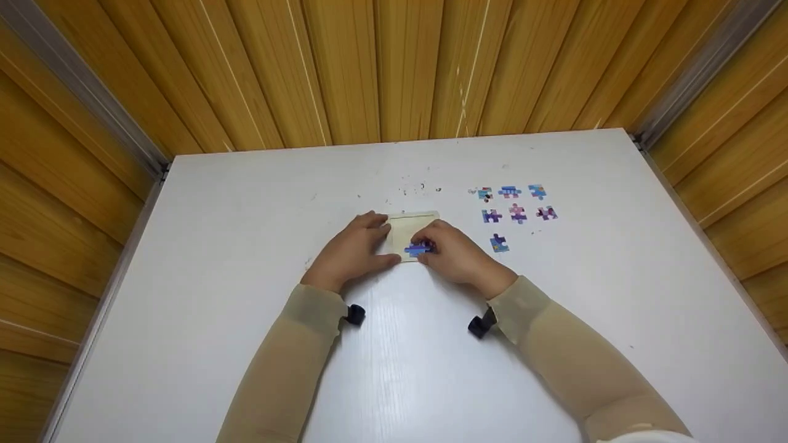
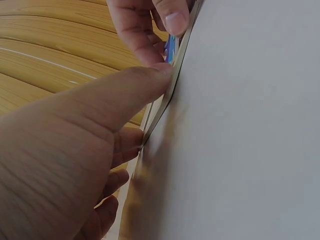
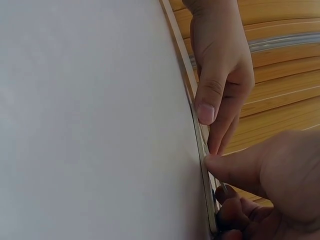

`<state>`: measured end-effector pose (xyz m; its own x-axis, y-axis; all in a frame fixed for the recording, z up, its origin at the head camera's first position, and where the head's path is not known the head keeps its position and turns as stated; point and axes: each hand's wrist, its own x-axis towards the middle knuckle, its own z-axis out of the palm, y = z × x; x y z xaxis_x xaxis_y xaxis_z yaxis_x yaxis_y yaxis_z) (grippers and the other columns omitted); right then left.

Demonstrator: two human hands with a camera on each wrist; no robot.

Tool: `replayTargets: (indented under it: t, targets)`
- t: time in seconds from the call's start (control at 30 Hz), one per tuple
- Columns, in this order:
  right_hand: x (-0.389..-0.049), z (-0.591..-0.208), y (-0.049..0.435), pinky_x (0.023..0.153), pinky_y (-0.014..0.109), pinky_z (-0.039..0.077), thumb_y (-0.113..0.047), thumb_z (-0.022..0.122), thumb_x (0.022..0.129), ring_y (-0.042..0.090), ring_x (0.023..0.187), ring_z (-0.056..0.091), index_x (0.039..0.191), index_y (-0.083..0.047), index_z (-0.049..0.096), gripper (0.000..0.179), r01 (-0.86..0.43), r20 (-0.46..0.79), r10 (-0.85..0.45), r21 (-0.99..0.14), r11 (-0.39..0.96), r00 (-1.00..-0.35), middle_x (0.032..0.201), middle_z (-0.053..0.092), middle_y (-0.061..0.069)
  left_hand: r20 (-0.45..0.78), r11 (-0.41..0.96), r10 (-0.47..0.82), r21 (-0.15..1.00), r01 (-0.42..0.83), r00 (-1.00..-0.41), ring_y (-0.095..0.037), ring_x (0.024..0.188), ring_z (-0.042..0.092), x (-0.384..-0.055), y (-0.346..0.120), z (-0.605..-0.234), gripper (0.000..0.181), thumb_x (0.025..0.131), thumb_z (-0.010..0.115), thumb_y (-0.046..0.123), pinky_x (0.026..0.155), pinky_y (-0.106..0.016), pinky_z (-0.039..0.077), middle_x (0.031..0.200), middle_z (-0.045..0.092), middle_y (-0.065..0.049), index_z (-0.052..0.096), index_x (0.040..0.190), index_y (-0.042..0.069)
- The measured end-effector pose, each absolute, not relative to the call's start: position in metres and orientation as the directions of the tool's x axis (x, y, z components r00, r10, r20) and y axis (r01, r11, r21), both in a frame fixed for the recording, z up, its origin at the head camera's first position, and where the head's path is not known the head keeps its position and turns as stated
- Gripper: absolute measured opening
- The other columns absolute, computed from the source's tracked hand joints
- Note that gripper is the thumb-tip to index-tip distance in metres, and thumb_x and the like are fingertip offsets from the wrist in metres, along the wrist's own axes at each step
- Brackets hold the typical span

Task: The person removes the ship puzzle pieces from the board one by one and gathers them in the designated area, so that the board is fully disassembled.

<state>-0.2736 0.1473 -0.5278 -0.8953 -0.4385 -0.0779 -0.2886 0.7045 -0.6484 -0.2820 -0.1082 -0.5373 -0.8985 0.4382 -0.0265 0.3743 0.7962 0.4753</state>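
Observation:
A pale, shallow puzzle tray (image 1: 414,226) lies at the middle of the table. My left hand (image 1: 352,249) holds its left side, thumb (image 2: 145,82) at the near edge and fingertips along the left edge. Over the tray's near right part, my right hand (image 1: 458,255) pinches a small purple jigsaw piece, partly hidden by the fingers. A blue and purple jigsaw piece (image 1: 415,250) shows in the near part of the tray, beside the right fingertips. In the right wrist view, the right thumb (image 3: 230,167) presses at the tray's rim with the other fingers curled beneath.
Several loose jigsaw pieces (image 1: 518,214) lie in rough rows to the right of the tray, with one piece (image 1: 499,243) nearest the right hand. Small dark specks (image 1: 422,186) dot the white table (image 1: 246,203) beyond the tray. Wood-patterned walls (image 1: 345,74) rise behind the table.

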Motion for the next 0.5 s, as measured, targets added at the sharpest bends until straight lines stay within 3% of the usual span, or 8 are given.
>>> replayTargets:
  t: [0.5]
  targets:
    - [-0.2731,-0.5197,0.1520,0.122,0.054,0.055,-0.012,0.077,0.106,0.032,0.131,0.069,0.139,-0.007,0.076,0.033,-0.258,-0.099,-0.426,-0.665,0.701,-0.899,0.137,0.069,0.012,-0.020,0.799,0.426,0.478,0.366,-0.904,-0.031,0.174,0.034,-0.2820,-0.1077,-0.5384,0.082,0.101,0.083,0.055,0.141,-0.049,0.037,0.179,0.049,-0.004,0.057,0.167,0.012]
